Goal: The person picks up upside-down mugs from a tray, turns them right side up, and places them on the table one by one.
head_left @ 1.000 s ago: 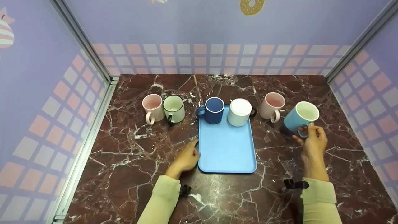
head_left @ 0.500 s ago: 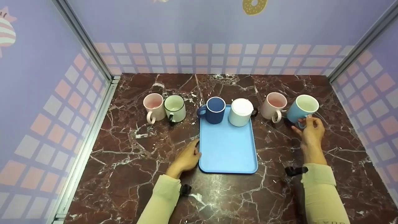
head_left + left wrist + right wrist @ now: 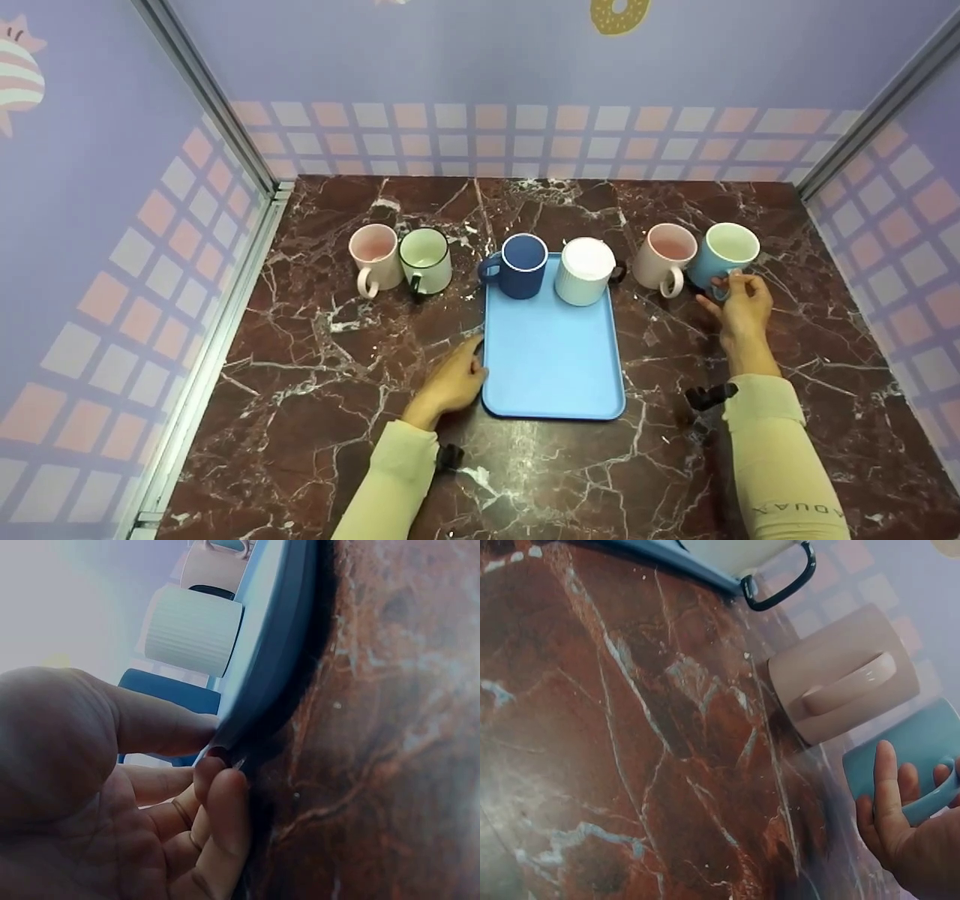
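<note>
My right hand (image 3: pixel 747 309) grips the handle of a light blue mug (image 3: pixel 703 264), pale green inside, which stands upright right beside a pink mug (image 3: pixel 660 264). In the right wrist view the fingers (image 3: pixel 886 780) lie along the blue mug's side and through its handle. My left hand (image 3: pixel 453 379) pinches the left rim of a light blue tray (image 3: pixel 555 360), thumb on the edge and fingers curled beneath, as the left wrist view shows. On the tray's far end are a dark blue mug (image 3: pixel 525 274) and a white ribbed mug (image 3: pixel 581 279) with a black handle.
Left of the tray, a second pink mug (image 3: pixel 380 264) and a pale green mug (image 3: pixel 427 266) with a black rim stand side by side. Patterned walls (image 3: pixel 480 135) enclose the dark red marble table (image 3: pixel 315 420) at the back and both sides.
The light blue mug has gone from tilted to upright, moving away and left toward the pink mug with my right hand on its handle. My left hand has stayed at the tray's rim.
</note>
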The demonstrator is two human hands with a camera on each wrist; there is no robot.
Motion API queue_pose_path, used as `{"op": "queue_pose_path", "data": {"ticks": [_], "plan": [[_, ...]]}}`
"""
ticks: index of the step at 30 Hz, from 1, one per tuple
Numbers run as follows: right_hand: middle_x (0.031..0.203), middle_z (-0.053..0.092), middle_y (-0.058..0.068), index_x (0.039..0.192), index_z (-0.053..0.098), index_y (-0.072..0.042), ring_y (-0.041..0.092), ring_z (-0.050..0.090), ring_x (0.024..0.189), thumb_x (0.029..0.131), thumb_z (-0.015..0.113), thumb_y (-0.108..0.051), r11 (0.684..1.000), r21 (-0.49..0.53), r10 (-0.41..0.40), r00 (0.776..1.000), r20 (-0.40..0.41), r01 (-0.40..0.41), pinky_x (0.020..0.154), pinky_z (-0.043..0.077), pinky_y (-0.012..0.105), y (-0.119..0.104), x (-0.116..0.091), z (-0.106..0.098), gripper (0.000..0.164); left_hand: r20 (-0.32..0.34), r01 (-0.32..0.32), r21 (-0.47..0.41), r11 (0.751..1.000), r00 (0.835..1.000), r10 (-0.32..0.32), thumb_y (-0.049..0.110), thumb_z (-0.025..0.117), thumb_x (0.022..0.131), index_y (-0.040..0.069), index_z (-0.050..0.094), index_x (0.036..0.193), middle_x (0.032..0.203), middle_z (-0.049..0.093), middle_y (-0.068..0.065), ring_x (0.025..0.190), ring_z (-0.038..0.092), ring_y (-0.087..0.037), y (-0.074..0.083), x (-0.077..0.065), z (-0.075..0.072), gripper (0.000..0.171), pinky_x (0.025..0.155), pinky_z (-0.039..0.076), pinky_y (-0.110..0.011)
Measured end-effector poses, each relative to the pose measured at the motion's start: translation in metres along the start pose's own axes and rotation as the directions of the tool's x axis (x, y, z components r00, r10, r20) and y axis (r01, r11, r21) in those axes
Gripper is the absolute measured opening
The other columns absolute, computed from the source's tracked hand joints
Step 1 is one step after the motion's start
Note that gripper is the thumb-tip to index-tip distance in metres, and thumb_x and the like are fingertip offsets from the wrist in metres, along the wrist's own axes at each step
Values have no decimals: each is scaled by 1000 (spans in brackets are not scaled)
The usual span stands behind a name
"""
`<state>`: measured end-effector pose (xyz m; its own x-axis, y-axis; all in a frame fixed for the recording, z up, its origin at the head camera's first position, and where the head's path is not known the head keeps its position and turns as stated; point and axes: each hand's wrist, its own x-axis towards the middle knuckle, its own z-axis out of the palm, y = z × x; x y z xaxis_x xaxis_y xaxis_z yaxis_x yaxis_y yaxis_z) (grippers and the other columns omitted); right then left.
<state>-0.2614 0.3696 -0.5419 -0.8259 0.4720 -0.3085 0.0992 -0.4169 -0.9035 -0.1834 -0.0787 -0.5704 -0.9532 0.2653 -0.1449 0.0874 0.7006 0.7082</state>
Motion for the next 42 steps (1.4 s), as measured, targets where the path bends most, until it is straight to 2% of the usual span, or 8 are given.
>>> {"op": "queue_pose_path", "data": {"ticks": [8,16,21,28,32,35,39,42], "plan": [[105,53,11,98,47,-3,21,59,104,99,50,-26,1000,-15,-5,999,34,6,76,60,39,5,1,-3,22,3,-13,2,1000,1000,12,16,58,92,5,39,146,81,55,4,72,49,-12,0,1,0,58,73,43,-31],[109,51,11,101,45,-3,22,54,108,100,48,-25,1000,-26,10,999,44,-9,80,59,41,10,5,-5,22,-1,-21,-9,1000,1000,21,14,58,92,5,39,145,83,55,3,79,50,-14,1,1,1,58,82,44,-36],[110,50,12,102,45,-3,23,56,106,101,46,-26,1000,-26,14,998,58,-12,80,59,42,10,4,-5,23,0,-24,-8,1000,1000,24,13,59,91,5,39,145,83,55,3,79,50,-14,1,0,0,58,83,44,-36],[112,52,14,106,44,-4,25,59,96,101,45,-28,993,-120,27,994,104,-15,82,56,47,5,-1,-6,25,-4,-26,-13,1000,1000,26,14,58,91,5,40,145,84,56,3,84,52,-16,0,0,0,58,88,44,-39],[108,54,12,109,45,-6,21,66,82,101,45,-30,986,-164,42,992,119,-22,75,58,45,4,-1,-9,25,-4,-28,-11,1000,1000,28,13,58,91,5,40,145,84,56,3,82,51,-15,-1,0,1,58,85,44,-38],[104,55,10,109,45,-7,20,71,73,102,44,-29,985,-169,59,989,139,-35,70,59,43,2,-3,-9,24,-6,-29,-13,999,1000,29,13,58,91,5,40,145,82,55,3,76,50,-13,-2,0,1,58,78,44,-34],[100,56,8,107,46,-9,22,73,71,102,44,-30,983,-177,68,986,152,-40,67,60,40,1,-4,-8,22,6,-21,-21,1000,1000,21,14,58,92,5,38,146,82,55,3,71,48,-12,-2,1,-1,58,70,42,-30],[103,54,9,108,46,-11,23,73,73,101,46,-32,983,-181,67,988,142,-41,66,60,37,5,-1,-11,23,17,-10,-26,1000,1000,10,14,58,93,5,37,147,82,55,3,71,48,-12,-1,1,-1,58,70,42,-30]]}}
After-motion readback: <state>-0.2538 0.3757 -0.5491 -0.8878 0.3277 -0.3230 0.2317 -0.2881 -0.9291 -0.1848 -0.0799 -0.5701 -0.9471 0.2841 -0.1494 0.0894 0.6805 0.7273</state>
